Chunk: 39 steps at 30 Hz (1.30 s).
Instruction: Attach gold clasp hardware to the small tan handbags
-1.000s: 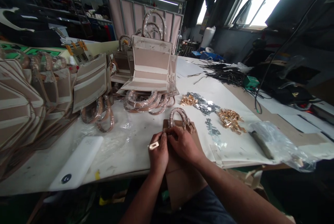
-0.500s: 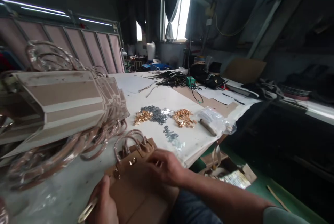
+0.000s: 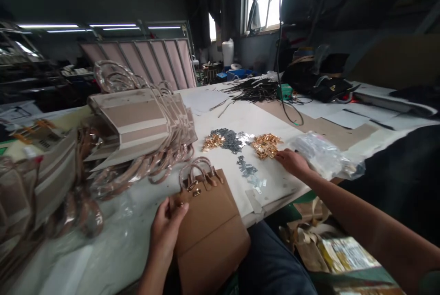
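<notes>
A tan handbag [image 3: 209, 226] with two plastic-wrapped handles [image 3: 195, 171] leans across the near table edge and my lap. My left hand [image 3: 167, 228] grips its left edge, thumb on the front face. Beside the thumb is a small gold glint, too small to make out. Below the handles sits a gold metal fitting [image 3: 197, 192]. My right hand [image 3: 293, 162] reaches to a pile of small gold metal fittings [image 3: 266, 145], its fingertips drawn together at the near right side. Whatever is between them is hidden.
Grey metal plates [image 3: 231, 140] and a second gold pile [image 3: 213, 141] lie left of the right hand. A clear plastic bag [image 3: 319, 153] is beside it. Stacked bag pieces with wrapped handles [image 3: 140, 116] fill the left. Below the table edge stands an open box [image 3: 309, 235].
My right hand has left the handbag and moved out to the right gold pile. The left hand still holds the handbag; the long gold piece by it no longer shows. The view has turned left.
</notes>
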Tool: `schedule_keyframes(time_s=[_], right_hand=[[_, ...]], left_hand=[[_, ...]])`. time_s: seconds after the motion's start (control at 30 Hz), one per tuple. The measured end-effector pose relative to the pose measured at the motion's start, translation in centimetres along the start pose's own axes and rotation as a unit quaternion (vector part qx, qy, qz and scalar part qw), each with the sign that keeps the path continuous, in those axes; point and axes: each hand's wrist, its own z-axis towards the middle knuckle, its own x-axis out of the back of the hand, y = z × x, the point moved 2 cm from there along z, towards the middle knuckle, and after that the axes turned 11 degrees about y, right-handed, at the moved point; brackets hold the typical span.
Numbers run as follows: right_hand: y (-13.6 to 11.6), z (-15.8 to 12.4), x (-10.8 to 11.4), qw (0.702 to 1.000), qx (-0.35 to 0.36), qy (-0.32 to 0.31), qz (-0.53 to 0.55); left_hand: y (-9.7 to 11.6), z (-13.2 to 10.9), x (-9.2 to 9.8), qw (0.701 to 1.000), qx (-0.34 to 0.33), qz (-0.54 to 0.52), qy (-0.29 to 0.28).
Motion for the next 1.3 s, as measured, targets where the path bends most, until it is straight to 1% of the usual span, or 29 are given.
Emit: schedule_keyframes(time_s=[0.03,0.07,0.1,0.13,0.17,0.2,0.23,0.3,0.37,0.43,0.47,0.5,0.53,0.57,0.67,0.7,0.77,0.87,0.93,1.0,1.07,1.1,1.17,1.23,1.3], right_hand=[[0.1,0.0,0.0,1.000,0.003,0.006,-0.003],[-0.1,-0.2,0.2,1.000,0.005,0.016,-0.001],[-0.5,-0.6,0.4,0.999,0.005,0.030,0.015],[-1.4,-1.3,0.5,0.998,0.004,0.045,0.051],[-2.7,-2.3,0.6,0.993,0.001,0.052,0.111],[-4.5,-3.5,0.5,0.981,-0.006,0.046,0.190],[-6.6,-4.8,0.2,0.959,-0.013,0.026,0.282],[-11.6,-7.8,-1.1,0.896,-0.038,-0.068,0.436],[-16.7,-10.4,-2.7,0.841,-0.038,-0.155,0.517],[-20.6,-12.3,-4.4,0.802,-0.048,-0.196,0.561],[-21.9,-13.0,-5.1,0.790,-0.056,-0.205,0.575],[-22.8,-13.5,-5.7,0.784,-0.062,-0.205,0.583],[-23.4,-13.8,-6.1,0.785,-0.059,-0.199,0.584],[-23.7,-14.0,-6.3,0.791,-0.043,-0.186,0.581],[-23.8,-14.1,-6.1,0.823,0.047,-0.127,0.553],[-23.8,-14.1,-6.0,0.828,0.074,-0.110,0.545],[-23.9,-14.0,-5.7,0.834,0.106,-0.089,0.534],[-24.2,-13.9,-5.8,0.842,0.125,-0.094,0.517],[-24.4,-13.8,-5.9,0.846,0.136,-0.108,0.504],[-24.5,-13.7,-6.0,0.847,0.141,-0.110,0.501],[-24.4,-13.4,-6.1,0.847,0.115,-0.101,0.510],[-24.3,-13.2,-6.2,0.844,0.084,-0.099,0.520],[-23.8,-12.8,-6.8,0.827,-0.004,-0.109,0.552],[-23.3,-12.3,-7.6,0.804,-0.086,-0.120,0.575],[-22.7,-11.8,-8.3,0.794,-0.136,-0.119,0.580]], left_hand=[[0.1,0.0,0.5,0.999,-0.021,0.034,0.026],[0.3,-0.1,1.0,0.994,-0.062,0.075,0.053],[0.8,-0.2,1.3,0.982,-0.120,0.119,0.080],[1.4,-0.3,1.3,0.964,-0.189,0.162,0.097],[2.2,-0.5,1.1,0.939,-0.263,0.196,0.102],[3.0,-0.6,0.6,0.913,-0.330,0.221,0.095],[3.8,-0.7,-0.3,0.888,-0.387,0.238,0.071],[5.2,-0.6,-2.7,0.849,-0.459,0.264,-0.012],[6.0,0.0,-5.4,0.816,-0.482,0.300,-0.109],[6.4,1.0,-7.7,0.789,-0.472,0.338,-0.198],[6.6,1.5,-8.5,0.780,-0.464,0.352,-0.230],[6.8,2.0,-9.0,0.773,-0.458,0.360,-0.253],[7.1,2.5,-9.3,0.768,-0.455,0.362,-0.269],[7.5,3.0,-9.5,0.765,-0.456,0.359,-0.279],[9.0,3.5,-9.5,0.758,-0.459,0.347,-0.307],[9.5,3.5,-9.5,0.758,-0.457,0.343,-0.314],[10.3,3.1,-9.7,0.764,-0.448,0.337,-0.320],[10.8,2.7,-10.4,0.791,-0.418,0.324,-0.308],[10.5,2.7,-10.7,0.818,-0.384,0.304,-0.301],[9.9,3.0,-10.7,0.847,-0.346,0.271,-0.298],[9.1,3.4,-10.1,0.874,-0.314,0.241,-0.280],[8.6,3.5,-9.6,0.886,-0.302,0.235,-0.262],[7.4,3.6,-8.3,0.901,-0.286,0.243,-0.217],[6.5,3.3,-7.3,0.899,-0.287,0.272,-0.189],[5.9,2.8,-6.9,0.885,-0.303,0.303,-0.184]])
